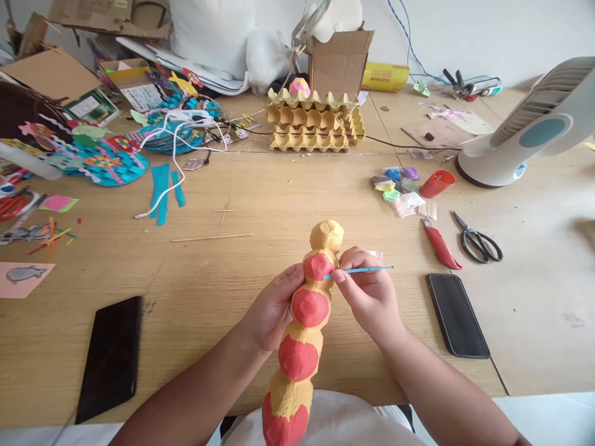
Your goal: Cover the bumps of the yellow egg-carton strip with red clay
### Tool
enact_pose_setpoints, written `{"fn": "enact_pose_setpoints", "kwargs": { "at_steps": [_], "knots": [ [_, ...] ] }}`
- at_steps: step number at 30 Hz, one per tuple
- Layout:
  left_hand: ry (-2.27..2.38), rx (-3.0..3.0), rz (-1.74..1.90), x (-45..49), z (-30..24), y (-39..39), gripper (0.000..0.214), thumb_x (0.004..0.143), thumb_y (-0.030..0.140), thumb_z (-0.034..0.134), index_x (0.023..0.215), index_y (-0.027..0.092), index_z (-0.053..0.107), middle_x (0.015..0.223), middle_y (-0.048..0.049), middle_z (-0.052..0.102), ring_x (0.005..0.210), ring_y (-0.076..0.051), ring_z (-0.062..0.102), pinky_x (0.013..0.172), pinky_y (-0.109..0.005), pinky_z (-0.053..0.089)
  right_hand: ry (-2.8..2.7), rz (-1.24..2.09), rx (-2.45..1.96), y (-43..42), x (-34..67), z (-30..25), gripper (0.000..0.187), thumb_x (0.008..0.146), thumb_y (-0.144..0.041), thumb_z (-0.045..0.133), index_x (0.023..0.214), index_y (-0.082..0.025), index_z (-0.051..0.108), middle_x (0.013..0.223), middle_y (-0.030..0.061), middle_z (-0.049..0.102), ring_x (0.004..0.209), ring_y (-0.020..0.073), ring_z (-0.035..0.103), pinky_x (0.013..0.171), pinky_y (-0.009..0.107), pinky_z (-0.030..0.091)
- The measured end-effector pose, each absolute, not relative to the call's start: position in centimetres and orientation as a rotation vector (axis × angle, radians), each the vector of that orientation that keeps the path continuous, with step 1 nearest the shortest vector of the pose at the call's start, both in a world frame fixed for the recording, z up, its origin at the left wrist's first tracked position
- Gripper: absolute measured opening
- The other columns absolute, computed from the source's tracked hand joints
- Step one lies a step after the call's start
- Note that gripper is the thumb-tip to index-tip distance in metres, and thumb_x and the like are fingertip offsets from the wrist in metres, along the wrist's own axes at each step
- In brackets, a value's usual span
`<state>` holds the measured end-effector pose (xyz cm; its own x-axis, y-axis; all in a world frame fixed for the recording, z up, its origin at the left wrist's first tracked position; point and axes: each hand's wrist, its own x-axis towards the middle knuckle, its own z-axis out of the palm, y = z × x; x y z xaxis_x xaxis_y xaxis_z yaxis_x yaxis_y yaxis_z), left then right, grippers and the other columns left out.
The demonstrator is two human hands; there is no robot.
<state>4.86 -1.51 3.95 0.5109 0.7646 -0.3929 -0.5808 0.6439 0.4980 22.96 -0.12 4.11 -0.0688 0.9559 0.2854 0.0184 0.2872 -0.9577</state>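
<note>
I hold a long yellow egg-carton strip (304, 322) with several red-covered bumps, standing up from my lap over the table's front edge. My left hand (272, 306) is wrapped around its left side near the middle. My right hand (367, 291) pinches a thin blue stick tool (360, 270), whose tip touches the top red bump. The uppermost bump (326, 235) is bare yellow.
Two dark phones (111, 356) (457, 314) lie on the wooden table (195, 279). To the right are a red knife (440, 246), scissors (478, 241), a red cup (437, 183), clay bags (395, 186) and a white fan (534, 124). Stacked egg trays (311, 121) and paper crafts (111, 161) sit behind.
</note>
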Motion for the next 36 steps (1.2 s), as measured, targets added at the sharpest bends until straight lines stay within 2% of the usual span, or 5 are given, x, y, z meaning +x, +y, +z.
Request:
{"fn": "enact_pose_setpoints", "kwargs": {
  "at_steps": [7,14,21,28,36],
  "knots": [
    [0.626,0.257,0.834,5.1,4.5,-1.5,0.021,0.093,0.045,0.084,0.091,0.024,0.078,0.068,-0.0012,0.065,0.051,-0.014,0.056,0.051,-0.026,0.044,-1.458,0.934,-0.965,-0.2,23.0,4.0,0.021,0.100,-0.028,0.075,0.084,-0.025,0.063,0.081,0.0005,0.065,0.076,0.0178,0.060,0.072,0.033,0.049],
    [0.655,0.215,0.835,5.1,4.8,-1.5,0.030,0.082,0.046,0.094,0.092,0.024,0.077,0.067,0.0003,0.065,0.051,-0.013,0.059,0.051,-0.025,0.046,-1.516,0.800,-0.909,-0.2,23.1,3.8,0.019,0.101,-0.022,0.074,0.086,-0.025,0.063,0.081,0.0000,0.063,0.077,0.0178,0.059,0.071,0.033,0.048],
    [0.658,0.201,0.840,5.3,5.1,-1.5,0.034,0.080,0.047,0.095,0.083,0.023,0.071,0.061,0.0015,0.060,0.047,-0.012,0.053,0.047,-0.024,0.042,-1.328,0.985,-0.819,-0.4,23.2,3.8,0.022,0.104,-0.036,0.074,0.088,-0.025,0.063,0.082,0.0001,0.058,0.077,0.0175,0.056,0.071,0.032,0.048],
    [0.666,0.228,0.829,5.4,5.5,-1.4,0.033,0.081,0.049,0.094,0.086,0.023,0.074,0.058,0.0009,0.058,0.046,-0.012,0.052,0.047,-0.024,0.042,-1.440,0.934,-0.819,-0.3,22.8,4.0,0.022,0.102,-0.026,0.074,0.084,-0.024,0.062,0.079,-0.0005,0.061,0.074,0.0167,0.057,0.070,0.032,0.048],
    [0.671,0.227,0.866,5.5,5.3,-1.7,0.028,0.082,0.045,0.092,0.086,0.023,0.076,0.065,-0.0001,0.063,0.048,-0.011,0.053,0.049,-0.025,0.043,-1.493,0.820,-0.871,-0.3,22.9,3.9,0.021,0.099,-0.016,0.075,0.084,-0.025,0.062,0.079,-0.0014,0.062,0.074,0.0161,0.058,0.069,0.031,0.048]
  ]
}}
